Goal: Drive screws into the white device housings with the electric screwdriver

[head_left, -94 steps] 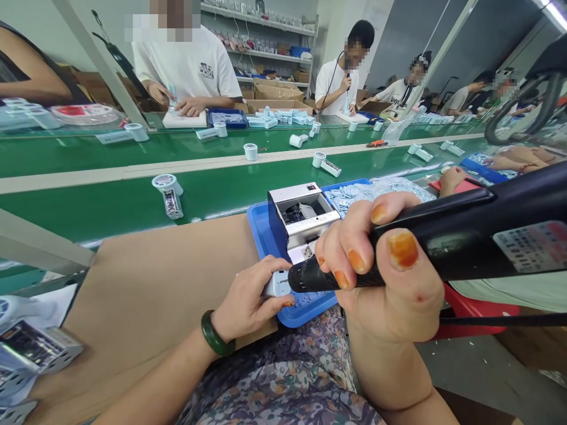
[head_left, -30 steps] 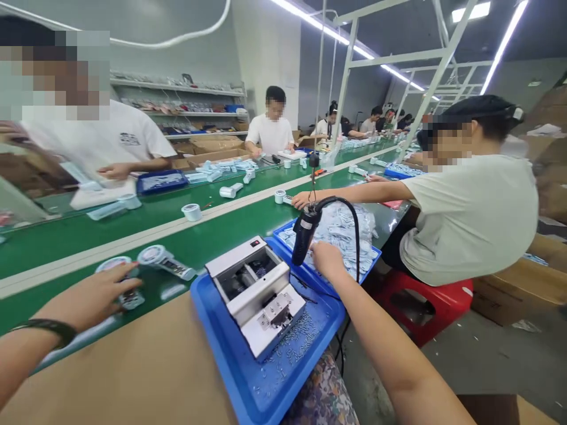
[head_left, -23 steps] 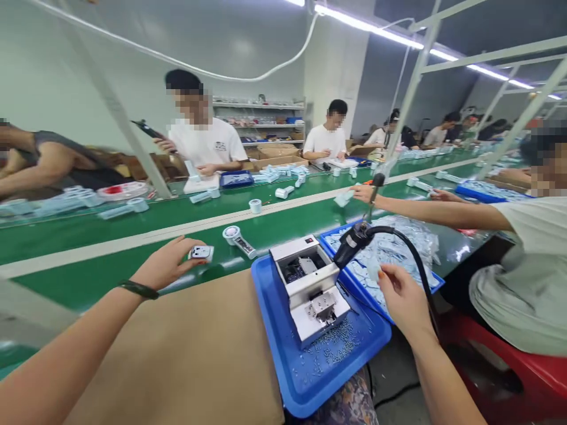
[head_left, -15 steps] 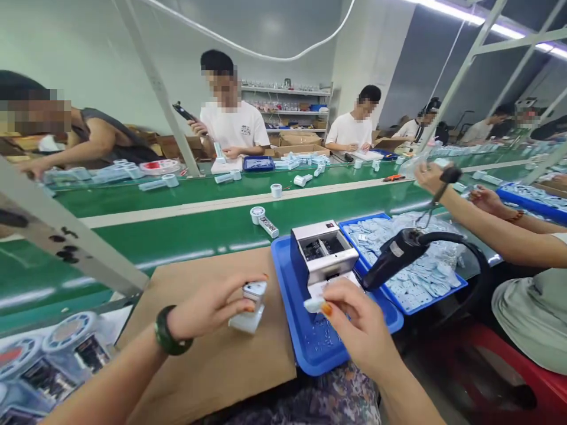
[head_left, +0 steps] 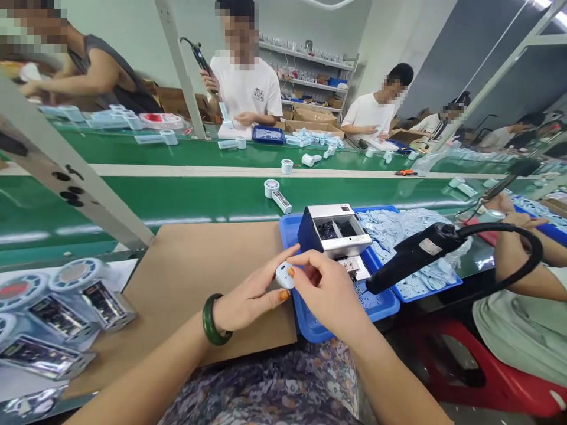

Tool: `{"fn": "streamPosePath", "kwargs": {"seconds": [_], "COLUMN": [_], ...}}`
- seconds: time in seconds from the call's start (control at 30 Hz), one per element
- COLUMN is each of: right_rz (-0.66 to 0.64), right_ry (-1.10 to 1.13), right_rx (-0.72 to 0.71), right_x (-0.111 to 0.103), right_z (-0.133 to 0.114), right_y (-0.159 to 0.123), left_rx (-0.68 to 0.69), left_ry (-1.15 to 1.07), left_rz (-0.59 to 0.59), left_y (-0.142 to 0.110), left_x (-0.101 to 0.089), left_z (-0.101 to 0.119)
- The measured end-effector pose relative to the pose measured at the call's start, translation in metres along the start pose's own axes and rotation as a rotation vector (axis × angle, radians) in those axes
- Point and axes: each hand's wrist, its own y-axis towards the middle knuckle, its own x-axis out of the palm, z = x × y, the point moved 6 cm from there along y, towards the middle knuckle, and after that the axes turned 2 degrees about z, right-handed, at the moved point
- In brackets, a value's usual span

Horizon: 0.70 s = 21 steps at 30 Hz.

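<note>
My left hand, with a green bangle at the wrist, is closed around a light-blue plastic housing. The housing's rounded end, with a small dark slot in it, faces me; the rest is hidden by my fingers. From the right, my right hand pinches at this same end, its thumb and forefinger touching it. Whether a separate small light-blue cover sits under those fingertips cannot be made out. Both hands are over the right edge of a cardboard sheet and the near-left part of a blue tray.
The tray holds a screw feeder and loose screws. A black electric screwdriver lies across its right side. Behind it, a blue bin holds light-blue covers. Housings with exposed electronics lie left. Co-workers sit across the green conveyor and at right.
My hands have come together at the housing; the right one, holding a small light-blue piece, moved left from before the feeder. My view has tilted down. The neighbour's hands at right have lowered.
</note>
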Motion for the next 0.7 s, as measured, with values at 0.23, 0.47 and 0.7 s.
{"fn": "streamPosePath", "kwargs": {"seconds": [0.23,0.47,0.7], "right_rz": [-0.091,0.057,1.056], "right_ry": [0.293,0.519,0.252], "right_rx": [0.146,0.064,-0.256], "right_x": [0.003,0.008,-0.105], "right_z": [0.023,0.032,0.086], "right_y": [0.013,-0.016,-0.060], "left_rx": [0.107,0.086,0.136], "left_ry": [-0.008,0.015,-0.093], "left_rz": [0.251,0.567,0.538], "left_y": [0.011,-0.001,0.006], "left_x": [0.020,0.017,0.008], "left_z": [0.005,-0.016,-0.030]}}
